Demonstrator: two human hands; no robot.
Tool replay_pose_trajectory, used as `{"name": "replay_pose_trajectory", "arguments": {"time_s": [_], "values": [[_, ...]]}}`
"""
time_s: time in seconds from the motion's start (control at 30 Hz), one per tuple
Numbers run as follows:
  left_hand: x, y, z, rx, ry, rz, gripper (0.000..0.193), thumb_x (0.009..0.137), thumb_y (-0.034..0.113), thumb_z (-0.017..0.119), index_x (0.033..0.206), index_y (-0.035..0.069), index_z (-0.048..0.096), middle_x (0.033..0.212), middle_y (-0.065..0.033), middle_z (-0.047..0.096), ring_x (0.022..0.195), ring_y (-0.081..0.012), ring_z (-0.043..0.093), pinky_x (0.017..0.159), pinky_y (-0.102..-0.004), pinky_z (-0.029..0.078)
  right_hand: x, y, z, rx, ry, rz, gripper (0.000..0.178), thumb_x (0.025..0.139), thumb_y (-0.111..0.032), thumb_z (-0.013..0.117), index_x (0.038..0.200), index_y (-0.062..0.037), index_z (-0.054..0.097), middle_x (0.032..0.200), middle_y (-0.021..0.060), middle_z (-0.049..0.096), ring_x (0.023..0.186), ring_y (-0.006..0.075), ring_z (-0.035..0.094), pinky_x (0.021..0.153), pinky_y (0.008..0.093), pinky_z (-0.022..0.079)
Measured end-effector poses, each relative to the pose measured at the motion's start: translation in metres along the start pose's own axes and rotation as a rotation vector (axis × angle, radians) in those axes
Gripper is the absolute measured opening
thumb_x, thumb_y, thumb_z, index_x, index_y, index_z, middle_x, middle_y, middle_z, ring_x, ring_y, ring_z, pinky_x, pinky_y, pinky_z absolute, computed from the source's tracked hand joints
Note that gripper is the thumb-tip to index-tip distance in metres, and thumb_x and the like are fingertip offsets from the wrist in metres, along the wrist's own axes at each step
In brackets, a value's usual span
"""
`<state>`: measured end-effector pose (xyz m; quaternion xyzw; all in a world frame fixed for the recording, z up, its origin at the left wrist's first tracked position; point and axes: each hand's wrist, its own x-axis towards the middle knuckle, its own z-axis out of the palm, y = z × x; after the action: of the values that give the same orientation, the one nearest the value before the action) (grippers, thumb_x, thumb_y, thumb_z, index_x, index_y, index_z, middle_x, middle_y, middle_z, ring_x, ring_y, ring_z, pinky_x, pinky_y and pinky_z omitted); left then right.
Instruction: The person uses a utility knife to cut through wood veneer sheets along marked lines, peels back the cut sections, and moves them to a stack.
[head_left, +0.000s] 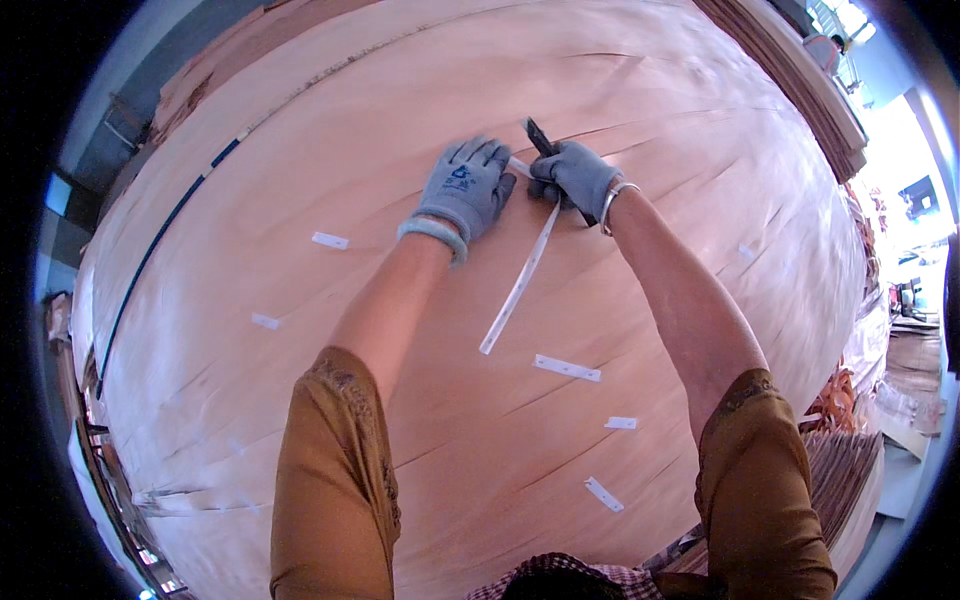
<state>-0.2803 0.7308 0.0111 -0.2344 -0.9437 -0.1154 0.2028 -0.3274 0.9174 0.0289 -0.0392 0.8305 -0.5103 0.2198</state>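
A large sheet of pale pinkish-brown wood veneer [440, 400] lies under both hands, with several dark splits running across it. My left hand [462, 190], in a grey glove, rests flat on the veneer with its fingers stretched out. Its thumb side lies beside a short piece of white tape [521, 168]. My gloved right hand [575, 178] is closed around a long black tool [540, 138], possibly a knife; its working end is mostly hidden. A long strip of white perforated tape [522, 277] trails from under the right fingers toward me.
Short tape pieces are stuck on the veneer, such as one left [330, 241] and one near [567, 368]. A dark rod or cord [150, 280] curves along the left side. Stacked veneer sheets [800, 80] stand far right, with another stack [845, 480] near right.
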Motion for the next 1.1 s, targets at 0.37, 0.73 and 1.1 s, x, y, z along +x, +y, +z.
{"name": "replay_pose_trajectory", "arguments": {"time_s": [0.37, 0.73, 1.1], "values": [[-0.014, -0.015, 0.016, -0.035, 0.125, -0.097, 0.04, 0.088, 0.024, 0.053, 0.124, 0.006, 0.053, 0.133, -0.0129, 0.049, 0.124, -0.0278, 0.044, 0.107, -0.0432, 0.028, 0.01, 0.012, -0.001, -0.046, 0.045, 0.017, 0.017, 0.076, -0.016, 0.062, 0.078, 0.0002, 0.064, 0.062, 0.0088, 0.062, 0.053, 0.0158, 0.059, 0.046, 0.0307, 0.043], [-0.019, 0.0, 0.004, -0.01, 0.01, -0.081, 0.038, 0.089, 0.029, 0.052, 0.122, 0.012, 0.057, 0.127, -0.0115, 0.053, 0.121, -0.029, 0.046, 0.107, -0.051, 0.024, 0.015, -0.017, -0.041, -0.351, 0.117, -0.088, 0.018, 0.082, -0.02, 0.061, 0.086, -0.0023, 0.066, 0.073, 0.0095, 0.068, 0.06, 0.0173, 0.065, 0.053, 0.0316, 0.05], [0.008, 0.007, 0.008, 0.068, 0.079, 0.104, 0.037, 0.09, 0.026, 0.05, 0.121, 0.009, 0.057, 0.126, -0.0123, 0.054, 0.122, -0.028, 0.046, 0.106, -0.0412, 0.03, 0.013, 0.019, -0.05, -0.154, 0.066, -0.003, 0.019, 0.081, -0.016, 0.061, 0.092, -0.002, 0.067, 0.07, 0.007, 0.067, 0.056, 0.0136, 0.06, 0.05, 0.0286, 0.045]]}}
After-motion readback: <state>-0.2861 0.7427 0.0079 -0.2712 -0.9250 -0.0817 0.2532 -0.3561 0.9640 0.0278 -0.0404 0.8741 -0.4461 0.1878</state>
